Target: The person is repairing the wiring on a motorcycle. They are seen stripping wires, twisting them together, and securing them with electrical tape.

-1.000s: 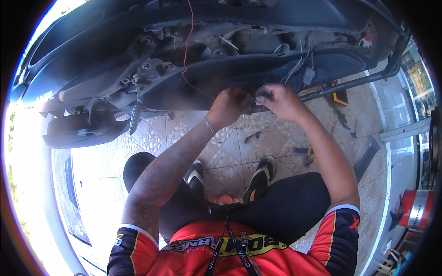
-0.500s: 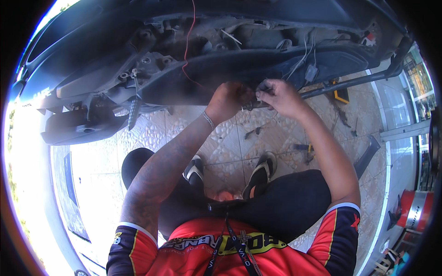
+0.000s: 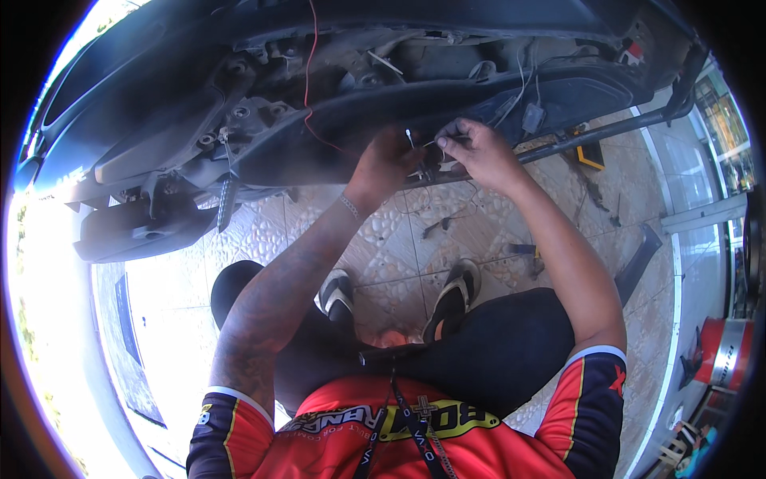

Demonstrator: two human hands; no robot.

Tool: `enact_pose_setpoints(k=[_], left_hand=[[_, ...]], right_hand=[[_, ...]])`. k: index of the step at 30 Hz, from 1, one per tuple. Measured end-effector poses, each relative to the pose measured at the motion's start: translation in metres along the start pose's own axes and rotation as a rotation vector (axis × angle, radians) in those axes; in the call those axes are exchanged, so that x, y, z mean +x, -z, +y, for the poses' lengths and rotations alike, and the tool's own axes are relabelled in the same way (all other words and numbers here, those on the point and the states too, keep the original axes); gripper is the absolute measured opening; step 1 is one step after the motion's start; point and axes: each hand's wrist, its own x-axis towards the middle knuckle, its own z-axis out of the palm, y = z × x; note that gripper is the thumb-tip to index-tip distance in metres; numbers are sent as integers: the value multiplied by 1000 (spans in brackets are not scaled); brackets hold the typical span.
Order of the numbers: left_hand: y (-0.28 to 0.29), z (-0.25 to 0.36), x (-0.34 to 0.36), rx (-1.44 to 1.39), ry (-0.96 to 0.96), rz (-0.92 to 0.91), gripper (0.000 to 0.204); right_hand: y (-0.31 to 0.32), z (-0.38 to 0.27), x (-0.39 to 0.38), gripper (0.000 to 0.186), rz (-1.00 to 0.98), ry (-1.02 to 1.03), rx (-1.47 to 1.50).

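My left hand (image 3: 384, 166) is closed under the dark side panel (image 3: 311, 136) of a motor scooter. A thin piece with a bright white tip (image 3: 409, 136) sticks up from its fingers. To the right, my right hand (image 3: 479, 156) pinches the end of a thin pale wire (image 3: 428, 144) between thumb and fingertips. That wire spans the small gap between both hands. A red wire (image 3: 307, 104) hangs over the panel and runs down to my left hand. Small dark parts (image 3: 427, 172) hang just below the fingers, too blurred to name.
Grey wires with a small box connector (image 3: 534, 118) hang right of my hands. A dark tube (image 3: 590, 142) runs along the scooter's lower edge. Beneath lie a black-and-yellow tool (image 3: 590, 156) and several dark bits on the tiled floor (image 3: 391, 239). A red-and-silver canister (image 3: 722, 354) stands far right.
My hands have drawn slightly apart, and a stretch of wire now shows between them. The white-tipped piece has come into sight above my left hand. The view has shifted a little.
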Motion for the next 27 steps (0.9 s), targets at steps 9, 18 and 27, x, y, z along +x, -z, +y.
enact_pose_setpoints(k=[9,18,27], left_hand=[[1,7,-5,-153,42,-48,23],[6,-1,-1,-68,72,-98,19],[6,-4,-2,5,102,-74,14]], right_hand=[[1,-3,-4,20,65,14,112],[-5,4,-1,18,115,17,250],[0,1,-3,21,99,75,-118]])
